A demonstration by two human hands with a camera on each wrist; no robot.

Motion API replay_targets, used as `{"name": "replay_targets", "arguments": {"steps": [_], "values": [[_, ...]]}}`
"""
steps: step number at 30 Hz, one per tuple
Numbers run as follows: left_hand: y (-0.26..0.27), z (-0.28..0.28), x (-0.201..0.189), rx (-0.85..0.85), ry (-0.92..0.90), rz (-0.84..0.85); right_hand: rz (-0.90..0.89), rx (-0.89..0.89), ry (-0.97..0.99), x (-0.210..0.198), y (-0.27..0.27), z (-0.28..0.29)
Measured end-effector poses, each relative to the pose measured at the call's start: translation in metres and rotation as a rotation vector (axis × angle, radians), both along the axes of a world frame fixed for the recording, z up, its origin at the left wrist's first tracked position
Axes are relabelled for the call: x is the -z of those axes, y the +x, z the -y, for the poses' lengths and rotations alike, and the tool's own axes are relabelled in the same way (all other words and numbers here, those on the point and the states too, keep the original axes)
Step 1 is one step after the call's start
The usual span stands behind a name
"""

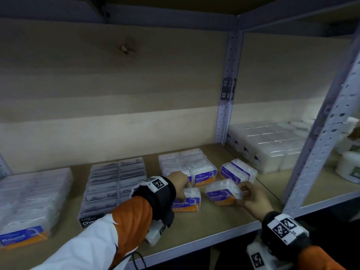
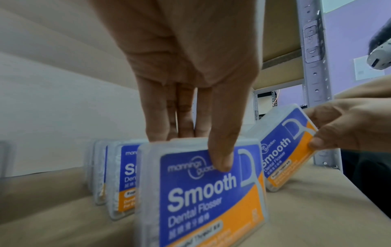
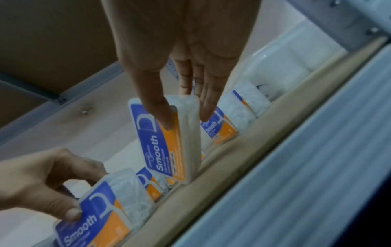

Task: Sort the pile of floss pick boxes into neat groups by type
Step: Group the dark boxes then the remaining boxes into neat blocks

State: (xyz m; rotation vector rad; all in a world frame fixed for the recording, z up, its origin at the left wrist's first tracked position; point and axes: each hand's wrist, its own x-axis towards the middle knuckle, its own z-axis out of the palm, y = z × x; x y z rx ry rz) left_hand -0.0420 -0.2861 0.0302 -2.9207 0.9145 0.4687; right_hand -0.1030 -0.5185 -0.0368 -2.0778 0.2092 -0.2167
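The person is standing at a metal shelving unit, both hands reaching onto the wooden shelf. The left hand is grasping a Smooth box from above, thumb pressing on the blue-and-orange label and the other fingers going down behind the back edge; the box is standing upright on the shelf near the front. The right hand is pinching a second Smooth box by its end, thumb on the label face and fingers behind, holding it tilted, with its lower corner at the shelf board just to the right of the first.

Behind them a Smooth group is sitting in tidy rows, and a loose pair of Smooth boxes is leaning just to the right of that group. To the left a dark Charcoal group is lining up in two columns, and further left a Round group is sitting near the front edge. In the next bay, past the upright post, white tubs are stacked together.
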Motion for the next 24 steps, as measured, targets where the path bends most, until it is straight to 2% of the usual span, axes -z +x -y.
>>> {"name": "replay_targets", "arguments": {"steps": [7, 13, 19, 24], "values": [[-0.002, -0.002, 0.0, -0.009, -0.022, 0.002, -0.084, 0.052, 0.07, 0.018, 0.0, -0.002], [-0.003, -0.003, 0.0, -0.015, -0.032, -0.002, -0.184, 0.044, -0.12, 0.02, 0.0, -0.003], [-0.004, -0.003, 0.001, -0.031, -0.053, -0.006, -0.223, -0.031, -0.291, 0.004, 0.003, -0.008], [-0.005, -0.003, 0.0, -0.037, -0.053, -0.006, -0.201, -0.205, -0.652, -0.016, 0.011, -0.016]]}}
